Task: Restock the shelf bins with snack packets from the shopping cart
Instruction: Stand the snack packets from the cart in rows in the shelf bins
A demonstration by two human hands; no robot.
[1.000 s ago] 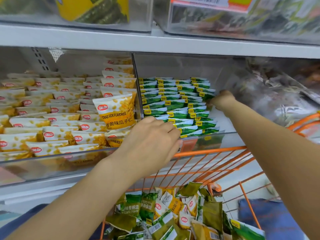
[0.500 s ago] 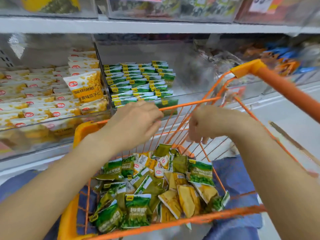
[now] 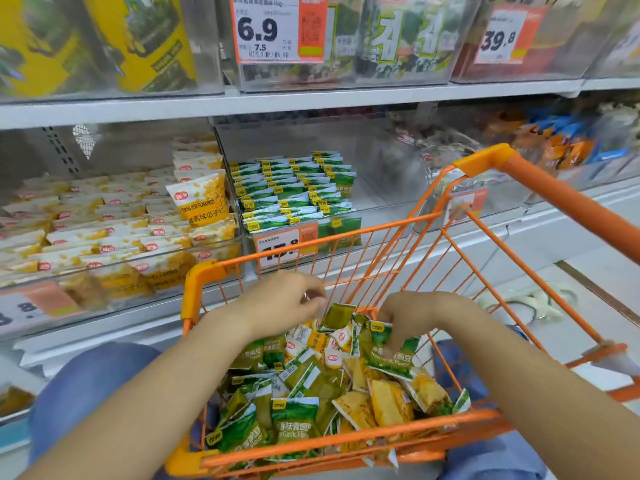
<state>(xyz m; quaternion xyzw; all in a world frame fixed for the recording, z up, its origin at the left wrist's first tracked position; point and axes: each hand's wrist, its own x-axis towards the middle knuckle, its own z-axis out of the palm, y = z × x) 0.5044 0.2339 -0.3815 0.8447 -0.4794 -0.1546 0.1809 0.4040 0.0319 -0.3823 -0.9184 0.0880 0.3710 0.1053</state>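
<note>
The orange wire shopping cart (image 3: 346,237) stands in front of me with a heap of small snack packets (image 3: 311,386), green and yellow. My right hand (image 3: 415,317) is down in the heap, its fingers curled over a green pea packet (image 3: 394,362). My left hand (image 3: 284,303) hovers with curled fingers at the top edge of an olive-green packet (image 3: 337,315); whether it pinches the packet is unclear. Behind the cart, the clear shelf bin (image 3: 374,206) holds rows of green packets (image 3: 291,188). The bin to its left holds yellow-white packets (image 3: 104,230).
The cart handle (image 3: 571,209) runs off to the right. An upper shelf (image 3: 311,98) carries bins with price tags (image 3: 266,29). Further bins with mixed snacks (image 3: 561,147) sit at the right. My knees in blue (image 3: 86,382) flank the cart.
Both hands have left the green-packet bin and come down into the cart. The view has tilted down, and the right hand now grips a green packet in the heap.
</note>
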